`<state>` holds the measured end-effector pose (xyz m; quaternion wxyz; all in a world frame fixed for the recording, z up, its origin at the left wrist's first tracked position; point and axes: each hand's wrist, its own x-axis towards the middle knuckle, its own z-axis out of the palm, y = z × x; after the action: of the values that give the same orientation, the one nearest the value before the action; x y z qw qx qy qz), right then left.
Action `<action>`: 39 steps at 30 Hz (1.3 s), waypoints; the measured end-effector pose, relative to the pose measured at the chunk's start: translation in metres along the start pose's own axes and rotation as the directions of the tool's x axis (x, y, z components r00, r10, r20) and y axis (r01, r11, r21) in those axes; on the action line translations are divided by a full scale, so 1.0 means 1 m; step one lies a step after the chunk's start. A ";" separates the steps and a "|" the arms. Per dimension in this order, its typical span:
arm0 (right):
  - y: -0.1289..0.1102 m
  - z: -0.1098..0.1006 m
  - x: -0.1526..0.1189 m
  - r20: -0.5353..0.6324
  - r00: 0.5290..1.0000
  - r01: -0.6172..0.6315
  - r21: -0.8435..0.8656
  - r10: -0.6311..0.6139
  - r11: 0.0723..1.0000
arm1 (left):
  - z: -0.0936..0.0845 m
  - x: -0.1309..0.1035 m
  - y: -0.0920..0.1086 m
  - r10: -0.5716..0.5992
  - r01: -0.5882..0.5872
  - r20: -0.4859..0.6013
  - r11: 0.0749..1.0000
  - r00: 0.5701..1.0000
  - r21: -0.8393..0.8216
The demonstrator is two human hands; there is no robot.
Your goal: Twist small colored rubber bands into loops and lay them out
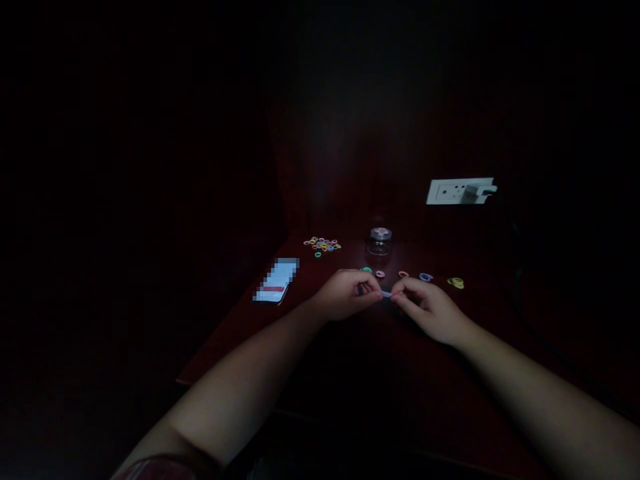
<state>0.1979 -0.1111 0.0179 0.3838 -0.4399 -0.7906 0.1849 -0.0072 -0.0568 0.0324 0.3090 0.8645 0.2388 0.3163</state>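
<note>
Between my two hands a small light-purple hair tie (386, 294) is held by its ends. My left hand (347, 293) pinches one end of it, and my right hand (427, 308) pinches the other. Just beyond my fingers lies a row of hair ties in separate colours: green (367, 270), pink (381, 275), orange (403, 274), blue-purple (426, 277) and yellow (456, 283). Farther off to the left is a loose pile of mixed-colour hair ties (324, 245), with a single green one (318, 255) in front of it.
A clear round jar with a lid (380, 242) stands behind the row. A lit phone (277, 281) lies on the dark red table (225, 347) at the left. On the back wall, a white socket panel (460, 191) has a plug (483, 192) in it. Surroundings are very dark.
</note>
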 end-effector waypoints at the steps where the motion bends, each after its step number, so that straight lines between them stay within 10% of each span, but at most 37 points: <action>1: 0.000 -0.001 0.000 -0.001 1.000 0.004 -0.008 -0.004 1.000 | -0.001 0.000 0.000 0.011 -0.011 -0.004 1.000 1.000 0.010; 39: 0.008 -0.004 0.003 -0.016 1.000 0.001 0.000 -0.001 1.000 | -0.005 0.001 -0.004 0.077 -0.066 -0.071 0.987 0.995 0.144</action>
<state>0.2037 -0.1044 0.0168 0.3900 -0.4410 -0.7877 0.1814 -0.0108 -0.0517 0.0334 0.2260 0.8796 0.2410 0.3422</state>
